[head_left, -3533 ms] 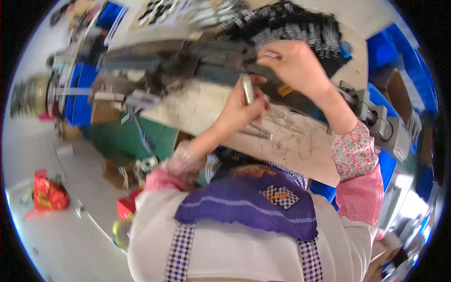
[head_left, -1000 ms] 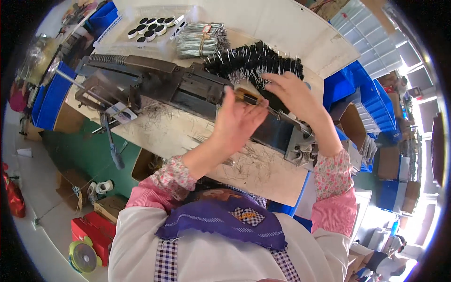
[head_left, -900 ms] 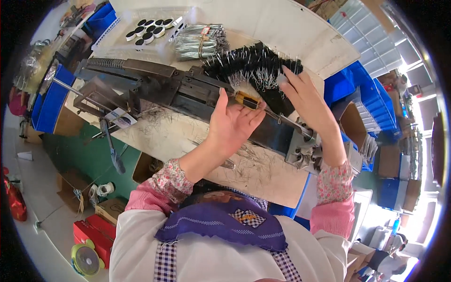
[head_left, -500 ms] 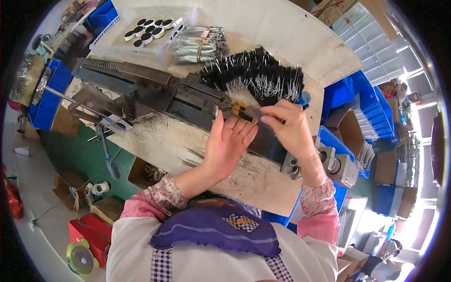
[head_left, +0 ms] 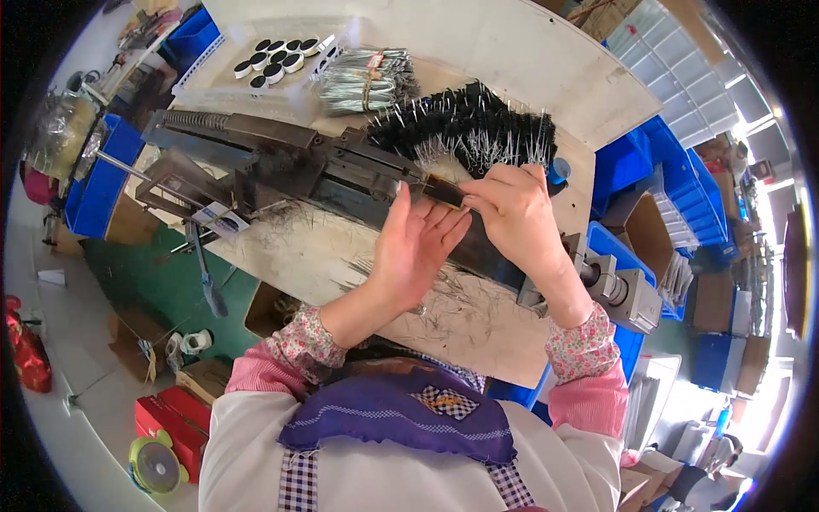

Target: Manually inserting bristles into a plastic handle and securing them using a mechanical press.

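Observation:
My left hand (head_left: 411, 247) is open, palm turned up, its fingers stretched out under the end of a dark metal machine (head_left: 363, 175). My right hand (head_left: 514, 209) pinches the edge of a small dark flat piece (head_left: 444, 190), which lies at a brass-coloured holder at the machine's end. Whether this piece is bristle or something else cannot be made out. Just behind my hands is a heap of black brushes with twisted wire stems (head_left: 478, 132). Thin wire scraps (head_left: 448, 307) litter the wooden bench (head_left: 341, 294) in front.
A bundle of silvery wires (head_left: 368, 81) lies beside a clear plastic tray (head_left: 294, 102) with several black-topped white rolls. Silvery metal cylinders (head_left: 627, 294) jut out by my right forearm. Blue bins (head_left: 682, 192) and a cardboard box (head_left: 638, 230) stand at the right. A small blue-capped item (head_left: 559, 171) sits near the brushes.
My right hand has moved slightly left and down, bringing the dark piece over the brass-coloured holder. My left hand stays below with its fingers stretched. The whole view has shifted a little.

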`<state>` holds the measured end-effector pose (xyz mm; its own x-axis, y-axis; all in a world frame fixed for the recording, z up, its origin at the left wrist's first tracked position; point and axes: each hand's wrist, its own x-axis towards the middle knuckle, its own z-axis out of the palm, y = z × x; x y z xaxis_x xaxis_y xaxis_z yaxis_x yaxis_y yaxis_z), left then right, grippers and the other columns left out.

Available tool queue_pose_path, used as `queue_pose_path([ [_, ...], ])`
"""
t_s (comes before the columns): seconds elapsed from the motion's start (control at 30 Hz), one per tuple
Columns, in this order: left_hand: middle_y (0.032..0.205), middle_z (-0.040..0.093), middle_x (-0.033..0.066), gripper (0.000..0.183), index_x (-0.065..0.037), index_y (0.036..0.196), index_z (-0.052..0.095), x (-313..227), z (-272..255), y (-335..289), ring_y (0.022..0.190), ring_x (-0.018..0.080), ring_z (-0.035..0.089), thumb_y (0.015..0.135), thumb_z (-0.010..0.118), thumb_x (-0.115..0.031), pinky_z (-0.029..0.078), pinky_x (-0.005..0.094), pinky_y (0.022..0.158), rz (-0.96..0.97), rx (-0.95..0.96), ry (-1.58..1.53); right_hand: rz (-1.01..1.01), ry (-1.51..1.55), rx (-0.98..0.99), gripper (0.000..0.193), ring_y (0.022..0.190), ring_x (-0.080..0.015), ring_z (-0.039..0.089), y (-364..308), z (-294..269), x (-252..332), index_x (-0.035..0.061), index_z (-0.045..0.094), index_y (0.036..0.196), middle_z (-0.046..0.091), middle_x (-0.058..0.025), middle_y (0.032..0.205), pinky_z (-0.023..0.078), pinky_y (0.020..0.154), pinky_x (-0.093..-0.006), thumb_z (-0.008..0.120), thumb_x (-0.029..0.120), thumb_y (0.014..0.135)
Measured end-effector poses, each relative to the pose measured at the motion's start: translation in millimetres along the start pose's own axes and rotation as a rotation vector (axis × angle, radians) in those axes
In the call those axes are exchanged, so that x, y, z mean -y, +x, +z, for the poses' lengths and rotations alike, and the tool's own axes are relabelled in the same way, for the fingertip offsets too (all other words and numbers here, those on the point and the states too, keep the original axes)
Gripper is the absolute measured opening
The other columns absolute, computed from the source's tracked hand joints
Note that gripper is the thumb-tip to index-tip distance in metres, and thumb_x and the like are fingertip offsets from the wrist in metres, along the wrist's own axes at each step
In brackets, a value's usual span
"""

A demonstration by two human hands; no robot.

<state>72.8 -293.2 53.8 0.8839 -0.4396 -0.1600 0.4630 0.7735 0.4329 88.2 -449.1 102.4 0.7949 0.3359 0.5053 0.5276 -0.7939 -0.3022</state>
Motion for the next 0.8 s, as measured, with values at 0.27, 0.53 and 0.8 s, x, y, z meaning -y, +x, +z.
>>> queue_pose_path([
  [0.27,0.126,0.051,0.0104,0.064,0.003,0.129,0.043,-4.8,-13.1,3.2,0.123,0.0222,0.044,0.098,0.031,-0.052,0.029,0.0366,0.111,-0.067,0.115,-0.122,-0.124,-0.064,-0.043,0.017,0.070,-0.0221,0.057,1.2,-2.0,25.9,0.0084,0.069,0.088,0.057,-0.0044,0.071,0.039,0.075,-0.0325,0.067,0.004,0.072],
  [0.53,0.139,0.040,0.0130,0.068,0.004,0.137,0.032,-10.6,-6.5,-9.8,0.132,0.0236,0.035,0.098,0.031,-0.051,0.024,0.0377,0.114,-0.015,0.029,-0.047,0.154,0.127,0.130,0.011,0.073,-0.0225,0.059,9.9,-5.2,-8.4,0.0099,0.071,0.086,0.059,-0.0038,0.072,0.038,0.078,-0.0340,0.068,0.012,0.076],
  [0.8,0.139,0.040,0.0140,0.067,0.005,0.135,0.034,-15.0,-2.9,-9.1,0.131,0.0232,0.037,0.098,0.031,-0.051,0.025,0.0379,0.113,-0.017,0.034,-0.009,-0.003,0.051,0.134,0.011,0.066,-0.0230,0.057,16.9,-6.7,-6.0,0.0064,0.070,0.083,0.058,-0.0056,0.068,0.038,0.074,-0.0330,0.071,0.009,0.073],
])
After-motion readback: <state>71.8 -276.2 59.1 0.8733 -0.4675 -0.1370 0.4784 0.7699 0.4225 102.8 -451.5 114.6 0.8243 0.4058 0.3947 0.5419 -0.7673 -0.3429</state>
